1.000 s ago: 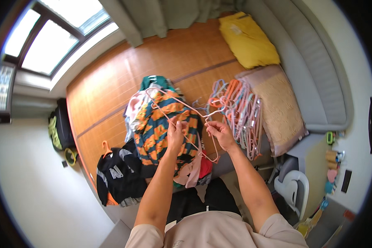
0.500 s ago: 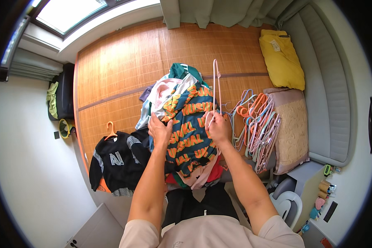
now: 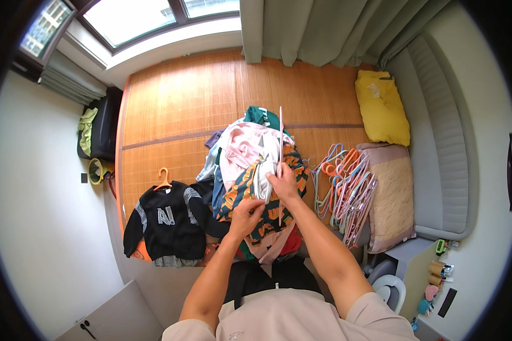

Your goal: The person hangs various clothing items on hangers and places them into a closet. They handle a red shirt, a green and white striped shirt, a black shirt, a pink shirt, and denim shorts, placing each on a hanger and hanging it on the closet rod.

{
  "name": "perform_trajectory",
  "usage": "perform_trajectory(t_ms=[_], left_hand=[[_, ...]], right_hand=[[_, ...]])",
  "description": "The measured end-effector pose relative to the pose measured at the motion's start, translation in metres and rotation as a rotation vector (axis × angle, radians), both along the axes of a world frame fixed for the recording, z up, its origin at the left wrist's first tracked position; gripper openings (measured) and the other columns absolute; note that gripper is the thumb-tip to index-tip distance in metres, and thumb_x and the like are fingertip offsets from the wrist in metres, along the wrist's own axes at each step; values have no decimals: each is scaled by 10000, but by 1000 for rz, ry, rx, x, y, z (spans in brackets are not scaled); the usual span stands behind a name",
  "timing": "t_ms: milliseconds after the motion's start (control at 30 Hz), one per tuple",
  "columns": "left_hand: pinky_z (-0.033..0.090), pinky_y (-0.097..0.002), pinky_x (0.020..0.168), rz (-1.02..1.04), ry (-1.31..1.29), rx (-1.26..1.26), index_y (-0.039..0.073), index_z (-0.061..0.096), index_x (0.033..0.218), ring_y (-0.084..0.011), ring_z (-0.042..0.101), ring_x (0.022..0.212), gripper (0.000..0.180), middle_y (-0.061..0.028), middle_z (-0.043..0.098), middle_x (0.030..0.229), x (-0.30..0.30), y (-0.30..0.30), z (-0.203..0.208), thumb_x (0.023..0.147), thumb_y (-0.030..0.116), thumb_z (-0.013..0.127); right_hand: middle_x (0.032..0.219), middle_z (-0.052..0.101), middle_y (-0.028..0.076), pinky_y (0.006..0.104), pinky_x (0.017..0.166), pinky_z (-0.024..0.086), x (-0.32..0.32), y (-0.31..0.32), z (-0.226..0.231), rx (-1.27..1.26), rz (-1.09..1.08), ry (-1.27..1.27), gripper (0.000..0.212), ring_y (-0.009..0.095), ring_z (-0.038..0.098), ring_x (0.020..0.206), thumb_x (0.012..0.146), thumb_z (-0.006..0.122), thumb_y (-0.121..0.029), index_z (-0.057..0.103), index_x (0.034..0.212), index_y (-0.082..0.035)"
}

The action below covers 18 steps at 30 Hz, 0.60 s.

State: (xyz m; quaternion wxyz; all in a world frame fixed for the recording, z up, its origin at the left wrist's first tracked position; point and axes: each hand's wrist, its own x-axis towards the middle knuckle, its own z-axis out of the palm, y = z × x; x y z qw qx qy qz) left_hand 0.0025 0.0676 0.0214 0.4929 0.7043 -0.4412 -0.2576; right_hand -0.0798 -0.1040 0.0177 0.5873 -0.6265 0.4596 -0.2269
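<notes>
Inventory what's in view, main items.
Mat: 1, brown, centre
Clothes pile: 1, mixed, on mat
Patterned garment: 1, dark and orange, in pile
Pink hanger: 1, pink, over pile
Loose hangers: many, mixed, right of pile
Black sweater: 1, black, left of pile
Orange hanger: 1, orange, sweater's neck
Pillow: 1, beige, right
Yellow bundle: 1, yellow, upper right
Padded panel: 1, grey, right
Curtains: at least 2, grey-green, top, left
Window panes: several, bright, upper left
Black case: 1, black, left
Left hand: 1, bare, at pile
Right hand: 1, bare, on pink hanger
</notes>
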Motion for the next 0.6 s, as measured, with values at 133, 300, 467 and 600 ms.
perform_trajectory(t_ms=[133, 300, 467, 600], left_hand=[[497, -273, 656, 174, 190, 56, 61, 695, 1248, -126, 607, 736, 285, -53, 658, 878, 6, 9, 31, 965, 86, 689], [396, -452, 1126, 84, -250, -134, 60, 468, 1500, -380, 510, 1307, 770, -182, 574, 1400, 34, -32, 88, 784, 100, 750], [489, -407, 1023, -451, -163, 334, 47, 668, 1293, -364, 630, 1199, 495, -203, 668, 1271, 21, -81, 169, 825, 177, 766], [531, -362, 874, 29, 62, -101, 68, 696, 1163, -225, 684, 959, 236, -132, 721, 979, 40, -74, 206, 936, 128, 664]], right_hand=[[766, 395, -27, 305, 637, 384, -58, -12, 62, -111, 272, -129, 325, 114, 376, 688, 830, 761, -114, 437, 849, -99], [803, 383, -50, 264, 667, 366, -108, -31, 180, -132, 676, -191, 340, 87, 362, 762, 803, 729, -70, 395, 831, -124], [801, 391, -45, 256, 652, 361, -140, -34, 262, -219, 630, -204, 277, 79, 361, 747, 752, 638, -15, 386, 806, -115], [821, 460, -36, 249, 666, 383, -145, -36, 287, -186, 366, -344, 255, 66, 413, 765, 800, 626, 13, 399, 795, -102]])
